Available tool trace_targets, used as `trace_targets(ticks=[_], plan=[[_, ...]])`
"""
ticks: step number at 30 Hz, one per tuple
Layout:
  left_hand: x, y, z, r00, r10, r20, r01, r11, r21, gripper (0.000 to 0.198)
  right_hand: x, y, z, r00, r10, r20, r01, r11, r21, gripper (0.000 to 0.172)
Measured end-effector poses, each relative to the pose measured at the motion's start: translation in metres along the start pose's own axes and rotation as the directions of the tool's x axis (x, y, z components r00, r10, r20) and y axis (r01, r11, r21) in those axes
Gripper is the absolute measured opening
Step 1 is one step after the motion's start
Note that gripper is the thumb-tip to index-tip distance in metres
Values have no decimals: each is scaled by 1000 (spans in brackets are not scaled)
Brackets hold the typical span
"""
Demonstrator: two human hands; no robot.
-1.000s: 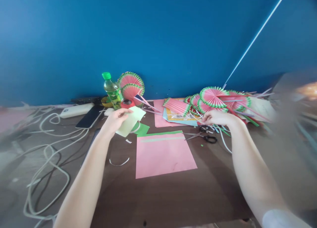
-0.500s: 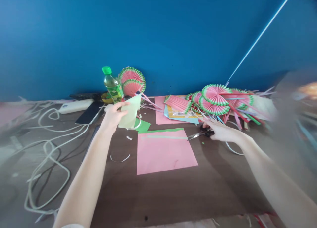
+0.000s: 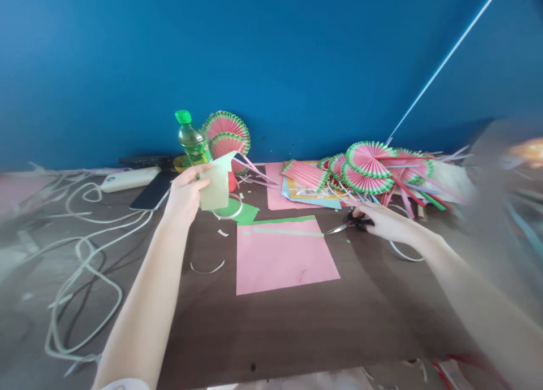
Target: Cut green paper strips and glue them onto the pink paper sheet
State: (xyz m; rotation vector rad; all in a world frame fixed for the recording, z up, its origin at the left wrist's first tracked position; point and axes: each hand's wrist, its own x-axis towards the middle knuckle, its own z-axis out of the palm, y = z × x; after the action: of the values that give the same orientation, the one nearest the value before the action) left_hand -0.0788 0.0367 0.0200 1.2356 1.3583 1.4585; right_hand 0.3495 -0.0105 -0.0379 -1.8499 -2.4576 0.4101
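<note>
Tbl (image 3: 254, 333) front passable, btl (image 3: 194, 147) blocks rear-L, scissors (image 3: 345, 226) mid-R

a large sheet (image 3: 284, 260) lies on the table (image 3: 275, 333), scissors (image 3: 348, 224) just to its right. behind the sheet, piled fans (image 3: 369, 178) lie to the right, and a bottle (image 3: 195, 147) stands to the left. farther left are a phone (image 3: 151, 192) and a cable (image 3: 119, 291).

The paper (image 3: 215, 189) is pale green, scissor handles (image 3: 361, 224) black.

The right hand (image 3: 379, 219) — a second ago beside the scissors (image 3: 348, 224) — now holds them.
</note>
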Motion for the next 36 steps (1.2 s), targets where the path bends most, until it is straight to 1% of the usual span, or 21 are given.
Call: trace_targets(ticks=[3,6,8,10,11,12,14,15,17,18,20,21,23,25,26,28,30,32,33,36], plan=[[0,2,1,1000,-5,9,5,1000,-26,42,1,3,1,999,-24,-45,21,997,-71,25],[1,-2,1,1000,5,23,-5,1000,-25,42,1,4,-2,999,16,-31,-20,991,-134,25],[2,-7,-1,999,9,37,-11,998,58,41,2,5,-4,999,49,-20,-52,987,-151,26],[2,-10,-3,998,0,56,-14,966,257,35,3,6,-5,998,64,-13,-66,988,-140,26],[2,-11,-4,998,-10,69,-17,921,390,31,4,6,-5,997,70,-11,-71,989,-131,26],[2,-12,-4,997,-25,77,-20,850,527,27,5,5,-6,997,76,-9,-77,989,-124,26],[1,-12,-6,996,-57,70,-14,667,745,21,10,-2,-8,996,92,-21,-93,990,-108,25],[1,-12,-6,996,-74,58,-5,579,815,21,12,-8,-10,995,92,-33,-94,991,-97,24],[0,-13,-7,993,-115,40,17,456,890,21,20,-25,-15,996,63,-67,-67,996,-51,21],[0,-14,-8,989,-139,47,16,417,909,21,25,-35,-17,997,37,-73,-38,999,-22,18],[0,-16,-9,984,-156,85,-26,348,937,19,38,-59,-21,996,-46,-72,52,996,72,14],[1,-18,-9,985,-141,98,-49,313,948,18,46,-71,-21,991,-101,-87,111,986,127,15],[1,-20,-10,993,-77,92,-70,249,966,21,64,-96,-19,983,-132,-124,156,966,208,19],[1,-20,-9,995,2,100,-98,227,969,22,84,-120,-13,974,-182,-136,215,930,298,19],[1,-20,-8,991,30,127,-130,236,963,22,94,-131,-9,965,-201,-168,246,917,315,19],[1,-19,-4,973,42,229,-231,284,930,20,113,-154,0,947,-260,-189,311,891,331,18],[0,-19,0,944,-7,329,-305,358,883,22,129,-175,8,942,-279,-185,327,881,341,15],[-1,-21,4,922,-89,378,-311,413,856,25,143,-193,15,937,-286,-200,340,877,340,17],[-2,-23,6,913,-127,387,-305,417,856,27,148,-200,19,933,-291,-213,349,876,333,17],[-2,-30,9,906,-197,373,-287,361,887,37,163,-214,28,934,-272,-233,338,884,322,17]])
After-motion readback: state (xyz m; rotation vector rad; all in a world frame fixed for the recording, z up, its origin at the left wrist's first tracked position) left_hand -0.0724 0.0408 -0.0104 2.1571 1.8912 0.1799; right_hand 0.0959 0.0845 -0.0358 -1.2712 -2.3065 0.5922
